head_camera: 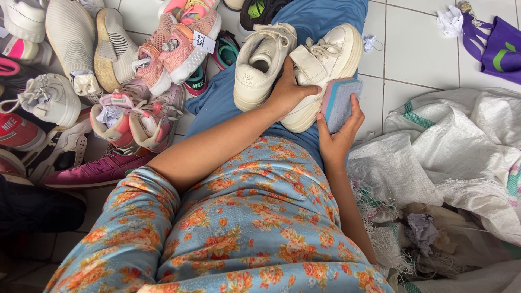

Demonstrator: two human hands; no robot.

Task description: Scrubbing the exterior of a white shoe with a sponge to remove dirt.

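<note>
Two cream-white sneakers rest on my lap, on a blue cloth (217, 103). My left hand (287, 89) grips the right-hand sneaker (325, 59) at its side, between the pair; the other sneaker (260, 62) lies just to its left. My right hand (337, 135) holds a blue-grey sponge with a pink edge (341, 100) against the heel side of the held sneaker. I wear a blue floral dress (244, 228).
A pile of sneakers fills the left: pink pairs (179, 49), white ones (49, 97), a maroon one (92, 171). A white woven sack (450, 157) with crumpled paper lies at right. A purple bag (502, 51) sits on the white tiled floor (418, 49).
</note>
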